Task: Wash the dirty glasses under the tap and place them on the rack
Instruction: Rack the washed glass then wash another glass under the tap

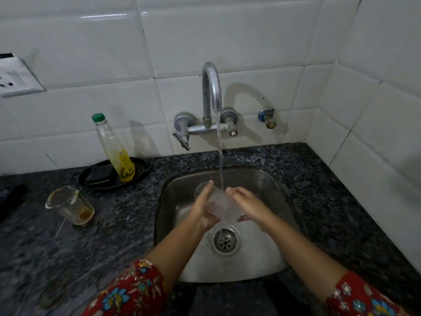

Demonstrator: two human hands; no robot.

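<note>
The left hand (201, 209) and right hand (248, 207) both gripped one glass (222, 206) under the running tap (211, 87) above the sink (268, 179); washing seemed midway. A dirty glass (70, 205) stood on the counter (114, 236). No rack showed.

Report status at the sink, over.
Left hand and right hand both gripping clear glass under running tap. Second dirty glass standing on counter, left of sink. Rack not in view. Nothing blocking.
</note>
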